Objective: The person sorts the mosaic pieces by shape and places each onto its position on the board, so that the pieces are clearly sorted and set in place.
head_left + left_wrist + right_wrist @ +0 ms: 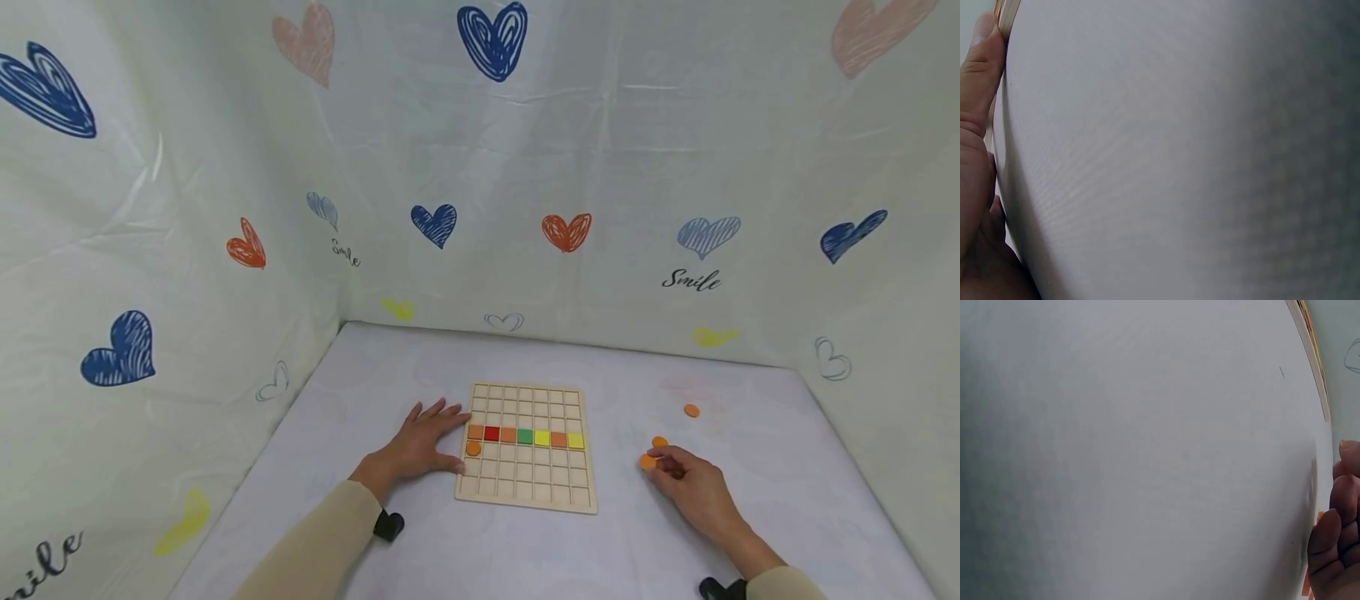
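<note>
A pale curtain (480, 158) with printed hearts stands behind the bench (540, 554), along its far edge, and also along its left side, so to my judgement there is less freedom in those directions. On the bench, a little to the left of the right hand, lies a wooden grid board (524, 472); between the two there is a bare strip, which gives a free path for the arm. The left hand (420, 442) is spread wide at the left edge of the board, with thumb and finger at this edge and nothing in its grip; probably it steadies the board. The right hand (697, 493) has a narrow grip, the fingertips pinching one disc. Across the board goes a row of coloured squares (525, 437), and just on its near side, in the leftmost column, sits one orange disc (473, 448). The pinched disc (648, 462) is also orange; a second loose disc (660, 442) lies just beyond the fingertips, and a third loose disc (692, 411) farther to the right. The step in hand seems to be picking up a disc; the next move would call for carrying it left, above the board's edge, and lowering it flat into one cell.
</note>
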`<action>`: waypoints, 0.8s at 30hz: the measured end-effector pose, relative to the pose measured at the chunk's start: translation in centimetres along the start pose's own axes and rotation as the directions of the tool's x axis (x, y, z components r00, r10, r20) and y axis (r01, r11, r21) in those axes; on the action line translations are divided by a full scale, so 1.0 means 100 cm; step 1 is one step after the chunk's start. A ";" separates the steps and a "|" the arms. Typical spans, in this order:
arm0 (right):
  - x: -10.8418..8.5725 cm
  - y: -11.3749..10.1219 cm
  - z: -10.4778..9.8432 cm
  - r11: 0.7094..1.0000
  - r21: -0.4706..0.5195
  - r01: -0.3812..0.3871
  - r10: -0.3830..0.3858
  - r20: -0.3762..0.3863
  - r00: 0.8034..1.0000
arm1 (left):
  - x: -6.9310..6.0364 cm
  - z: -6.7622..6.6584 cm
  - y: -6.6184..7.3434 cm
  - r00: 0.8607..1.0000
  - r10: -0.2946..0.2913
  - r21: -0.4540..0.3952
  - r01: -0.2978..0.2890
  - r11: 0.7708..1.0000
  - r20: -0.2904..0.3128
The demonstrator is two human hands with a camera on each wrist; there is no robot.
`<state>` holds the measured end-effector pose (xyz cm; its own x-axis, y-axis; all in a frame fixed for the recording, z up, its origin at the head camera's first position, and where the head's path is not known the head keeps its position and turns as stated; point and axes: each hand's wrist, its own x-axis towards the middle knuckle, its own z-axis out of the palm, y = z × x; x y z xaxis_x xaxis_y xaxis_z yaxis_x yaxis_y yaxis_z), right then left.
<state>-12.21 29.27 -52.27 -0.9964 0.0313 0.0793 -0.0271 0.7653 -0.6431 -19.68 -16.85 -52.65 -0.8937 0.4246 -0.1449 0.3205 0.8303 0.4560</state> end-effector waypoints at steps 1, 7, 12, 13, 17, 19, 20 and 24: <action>0.001 -0.001 0.001 1.000 0.001 0.006 -0.006 0.000 1.000 | 0.001 0.000 0.000 1.000 -0.002 0.001 0.002 1.000 0.001; 0.008 -0.013 0.005 1.000 0.013 -0.002 0.002 0.011 1.000 | 0.000 -0.003 0.002 1.000 -0.004 0.007 0.004 1.000 -0.001; 0.012 -0.024 0.010 0.999 0.029 -0.038 0.037 0.030 0.999 | -0.002 -0.003 0.004 1.000 -0.001 0.001 0.001 1.000 0.000; 0.013 -0.025 0.010 0.999 0.032 -0.036 0.035 0.030 0.999 | -0.002 -0.003 0.004 1.000 -0.002 0.001 0.002 1.000 0.001; 0.017 -0.031 0.014 0.999 0.042 -0.017 0.016 0.023 1.000 | -0.002 -0.002 0.003 1.000 -0.005 0.007 0.005 1.000 -0.005; 0.019 -0.034 0.016 0.999 0.049 -0.014 0.013 0.022 1.000 | -0.002 -0.001 0.002 1.000 -0.004 0.008 0.004 1.000 -0.006; 0.019 -0.036 0.017 0.999 0.052 -0.012 0.010 0.021 1.000 | -0.002 -0.001 0.002 1.000 -0.004 0.008 0.004 1.000 -0.006; 0.022 -0.044 0.021 0.997 0.074 -0.004 0.003 0.018 1.000 | -0.002 -0.001 0.001 1.000 -0.002 0.005 0.002 1.000 -0.005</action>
<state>-14.50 24.63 -50.88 -0.9977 0.0220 0.0638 -0.0289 0.7152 -0.6983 -19.53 -16.88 -52.55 -0.8959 0.4211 -0.1412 0.3205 0.8330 0.4509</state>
